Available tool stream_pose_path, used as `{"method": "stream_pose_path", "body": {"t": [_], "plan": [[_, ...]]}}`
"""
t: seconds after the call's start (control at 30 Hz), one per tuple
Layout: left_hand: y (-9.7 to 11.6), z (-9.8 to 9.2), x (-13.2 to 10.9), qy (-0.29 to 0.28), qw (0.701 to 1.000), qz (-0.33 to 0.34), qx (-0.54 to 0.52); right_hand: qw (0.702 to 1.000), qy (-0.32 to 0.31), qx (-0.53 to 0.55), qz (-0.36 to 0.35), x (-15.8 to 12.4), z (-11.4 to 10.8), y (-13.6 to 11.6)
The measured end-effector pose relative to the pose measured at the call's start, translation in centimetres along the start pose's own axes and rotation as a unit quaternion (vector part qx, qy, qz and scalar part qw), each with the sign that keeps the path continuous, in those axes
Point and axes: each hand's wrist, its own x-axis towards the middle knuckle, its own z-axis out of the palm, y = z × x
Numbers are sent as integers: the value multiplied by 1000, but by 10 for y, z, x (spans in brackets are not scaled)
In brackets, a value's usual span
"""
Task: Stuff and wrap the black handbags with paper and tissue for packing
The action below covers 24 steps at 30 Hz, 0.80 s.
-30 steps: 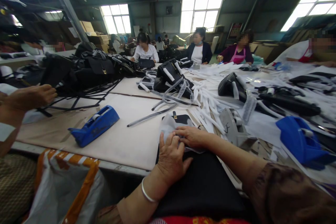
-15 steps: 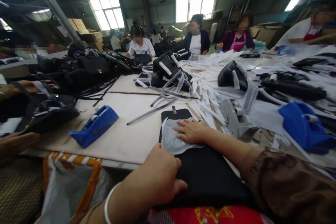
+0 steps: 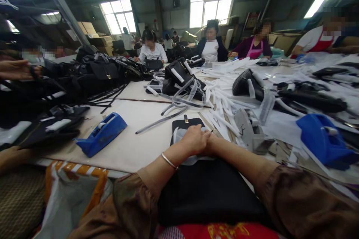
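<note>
A black bag (image 3: 207, 190) lies in front of me, its flap turned away and a strap with a gold-coloured clasp (image 3: 186, 120) at the far end. A thin whitish sheet (image 3: 190, 161) covers part of it below the flap. My left hand (image 3: 193, 139), with a pale bangle at the wrist, is over the sheet and against my right hand. My right hand (image 3: 209, 142) rests at the same spot, largely covered by the left. The fingers of both hands are mostly hidden, so I cannot make out what they grip.
Blue tape dispensers stand to the left (image 3: 101, 134) and right (image 3: 327, 140), a grey one (image 3: 251, 130) between. Black bags with wrapped straps (image 3: 179, 76) and white strips (image 3: 221, 101) lie beyond. A co-worker's hand (image 3: 17, 71) is at far left; a white sack (image 3: 70, 190) hangs below the edge.
My left hand has moved from the bag's near left side up and forward to my right hand. At left, the co-worker's upper hand has risen, holding a dark strap.
</note>
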Motion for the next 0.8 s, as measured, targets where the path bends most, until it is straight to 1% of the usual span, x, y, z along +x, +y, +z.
{"method": "stream_pose_path", "body": {"t": [0.07, 0.13, 0.17, 0.23, 0.3, 0.4, 0.47, 0.53, 0.6, 0.67, 0.8], "plan": [[-29, 13, -4, -14, 1000, -9, 10, 999, -8, 12, 31, 1, -2, 1], [-53, 19, -13, -33, 999, 7, 22, 998, -20, 32, 53, 2, -6, 2], [-61, 20, -18, -39, 999, 15, 31, 997, -26, 40, 55, 1, -9, 2], [-69, 22, -25, -50, 997, 28, 52, 998, -27, 45, 47, -5, -17, 4], [-70, 23, -28, -67, 995, 32, 73, 998, -7, 44, 42, -19, -29, 4], [-66, 22, -26, -108, 989, 37, 98, 997, 29, 69, 22, -49, -45, 1], [-63, 22, -23, -125, 986, 33, 102, 996, 28, 90, 0, -69, -51, -2], [-62, 22, -21, -126, 986, 27, 102, 997, 15, 82, 2, -83, -51, -5], [-60, 23, -19, -123, 987, 22, 105, 999, 5, 45, 23, -89, -48, -8], [-58, 23, -18, -123, 986, 19, 113, 999, 3, 4, 35, -89, -45, -8], [-54, 24, -16, -119, 984, 23, 128, 999, 1, -42, 21, -84, -47, -6]]}}
